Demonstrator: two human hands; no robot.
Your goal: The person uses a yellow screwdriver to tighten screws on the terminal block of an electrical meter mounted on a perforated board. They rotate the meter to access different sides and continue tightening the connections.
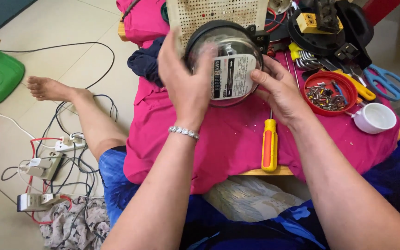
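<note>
While both hands clasp it from opposite sides, one round electricity meter (225,62) with a clear glass dome stands tilted over the pink cloth (218,139) that covers the low bench (274,172), its label plate turned up toward the camera so it can be looked at. The left hand (184,81) spreads flat across the dome's left side, its grip wrapped on the glass; the right hand (278,90) cups the right rim, fingers curled on the casing. One yellow-and-orange screwdriver (269,146) lies just below the right wrist, within easy reach. One red dish of screws (329,92) and one white cup (376,118) sit to the right, near one pair of blue-handled scissors (387,81). Three power strips (42,169) lie tangled in cables on the floor.
</note>
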